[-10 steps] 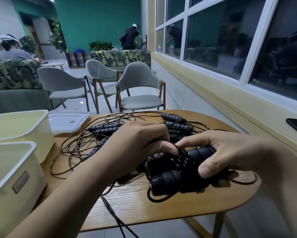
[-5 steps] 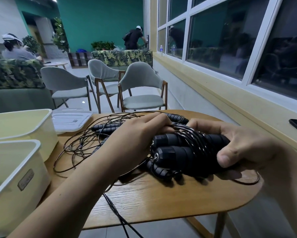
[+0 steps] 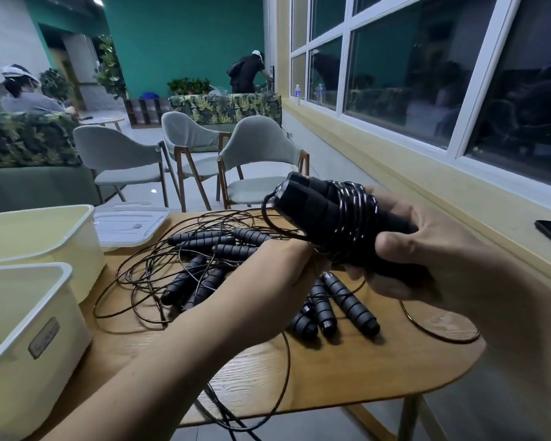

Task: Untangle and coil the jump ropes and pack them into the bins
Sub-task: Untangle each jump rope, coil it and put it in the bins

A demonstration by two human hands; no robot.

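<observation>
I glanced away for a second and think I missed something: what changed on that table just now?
The wrapped jump rope was lifted off the table, up and away from the person; the right hand grips it, the left hand came along at its underside. The tangled ropes, both bins and the lid stayed put.

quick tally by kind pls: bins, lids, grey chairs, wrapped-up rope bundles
bins: 2
lid: 1
grey chairs: 3
coiled rope bundle, gripped by the right hand: 1
total: 7
</observation>
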